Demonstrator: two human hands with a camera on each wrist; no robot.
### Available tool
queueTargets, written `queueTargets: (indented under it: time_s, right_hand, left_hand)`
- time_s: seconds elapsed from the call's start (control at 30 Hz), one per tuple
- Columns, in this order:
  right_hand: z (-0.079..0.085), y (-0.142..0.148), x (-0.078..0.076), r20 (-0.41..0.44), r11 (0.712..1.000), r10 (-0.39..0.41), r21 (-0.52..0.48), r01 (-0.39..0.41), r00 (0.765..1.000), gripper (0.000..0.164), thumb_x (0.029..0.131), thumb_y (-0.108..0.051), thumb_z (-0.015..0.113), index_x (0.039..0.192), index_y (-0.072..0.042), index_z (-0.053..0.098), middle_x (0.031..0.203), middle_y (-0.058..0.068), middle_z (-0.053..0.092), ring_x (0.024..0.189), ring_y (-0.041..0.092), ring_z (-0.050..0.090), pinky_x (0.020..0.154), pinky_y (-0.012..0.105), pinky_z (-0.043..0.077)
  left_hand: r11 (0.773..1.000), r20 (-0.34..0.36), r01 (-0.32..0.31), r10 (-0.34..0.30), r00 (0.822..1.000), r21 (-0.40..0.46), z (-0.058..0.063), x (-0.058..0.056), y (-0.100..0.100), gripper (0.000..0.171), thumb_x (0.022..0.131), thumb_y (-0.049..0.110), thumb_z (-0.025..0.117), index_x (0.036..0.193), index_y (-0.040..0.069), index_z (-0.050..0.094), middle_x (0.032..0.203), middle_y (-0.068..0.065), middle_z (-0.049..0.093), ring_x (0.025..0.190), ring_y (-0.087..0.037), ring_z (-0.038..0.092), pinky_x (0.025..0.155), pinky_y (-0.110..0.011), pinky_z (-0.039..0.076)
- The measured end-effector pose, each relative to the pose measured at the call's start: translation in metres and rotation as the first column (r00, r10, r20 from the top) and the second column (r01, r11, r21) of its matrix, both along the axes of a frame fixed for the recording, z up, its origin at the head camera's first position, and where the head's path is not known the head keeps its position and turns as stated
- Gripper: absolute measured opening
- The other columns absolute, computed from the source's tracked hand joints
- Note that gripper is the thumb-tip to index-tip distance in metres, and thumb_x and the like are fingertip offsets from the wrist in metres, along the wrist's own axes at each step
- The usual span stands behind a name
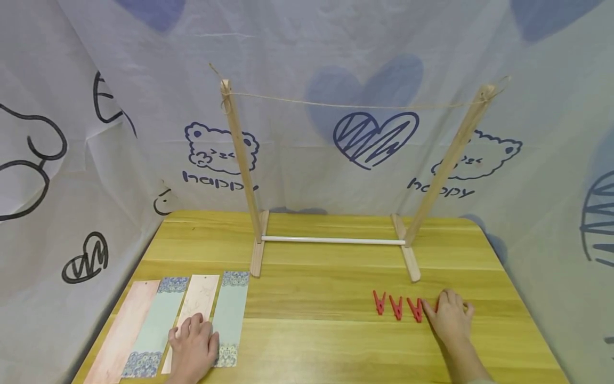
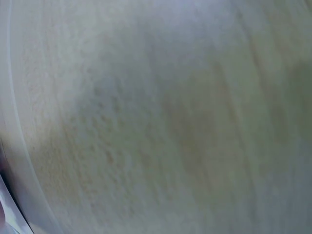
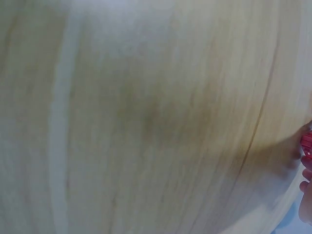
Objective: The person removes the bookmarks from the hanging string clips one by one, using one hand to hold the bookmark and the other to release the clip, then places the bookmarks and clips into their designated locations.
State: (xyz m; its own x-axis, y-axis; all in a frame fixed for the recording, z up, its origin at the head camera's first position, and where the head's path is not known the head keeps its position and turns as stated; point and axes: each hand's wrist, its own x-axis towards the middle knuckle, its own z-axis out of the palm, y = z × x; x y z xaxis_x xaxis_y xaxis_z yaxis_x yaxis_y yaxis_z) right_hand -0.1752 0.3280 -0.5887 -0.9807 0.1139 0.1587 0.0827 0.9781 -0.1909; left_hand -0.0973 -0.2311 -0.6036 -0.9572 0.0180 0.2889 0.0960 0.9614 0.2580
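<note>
In the head view, my left hand (image 1: 193,341) lies palm down over the lower part of a cream bookmark (image 1: 201,293), its fingers loosely bent. The thumb reaches toward a pale green bookmark (image 1: 232,306) with blue patterned ends. Another green bookmark (image 1: 158,320) and a pink one (image 1: 127,328) lie to the left. My right hand (image 1: 453,317) pinches a red clothespin (image 3: 306,142) between thumb and fingers at the table, mostly covered in the head view. Three more red clothespins (image 1: 396,308) lie in a row just left of that hand.
Behind the hands stands a wooden frame with a left post (image 1: 243,165), a right post (image 1: 446,170) and a white bottom rod (image 1: 331,240). A thin string (image 1: 336,105) spans the post tops. Printed cloth (image 1: 288,48) surrounds the wooden table (image 1: 316,330).
</note>
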Motion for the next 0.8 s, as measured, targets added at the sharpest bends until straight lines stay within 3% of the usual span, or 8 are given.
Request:
queueTargets:
  time_s: [0.43, 0.8]
  right_hand:
    - [-0.0012, 0.0014, -0.0008, 0.015, 1.0, 0.009, -0.006, -0.009, 1.0, 0.053, 0.089, -0.044, 0.052, 0.1, 0.008, 0.05, 0.11, 0.023, 0.045, 0.106, 0.04, 0.039, 0.088, 0.059, 0.018]
    - [-0.002, 0.0023, -0.0026, 0.019, 1.0, 0.015, -0.005, -0.014, 1.0, 0.055, 0.091, -0.045, 0.049, 0.104, 0.008, 0.05, 0.112, 0.024, 0.044, 0.107, 0.041, 0.037, 0.088, 0.06, 0.016]
  left_hand:
    - [0.996, 0.014, 0.039, -0.038, 0.999, -0.085, 0.0028, -0.0009, 0.0016, 0.019, 0.084, 0.02, 0.05, 0.069, 0.016, 0.04, 0.101, -0.008, 0.041, 0.101, -0.032, 0.036, 0.083, -0.06, 0.019]
    - [0.995, 0.008, 0.04, -0.039, 0.999, -0.088, -0.0001, -0.0022, 0.0019, 0.017, 0.084, 0.02, 0.049, 0.071, 0.017, 0.04, 0.097, -0.006, 0.039, 0.098, -0.03, 0.035, 0.081, -0.059, 0.018]
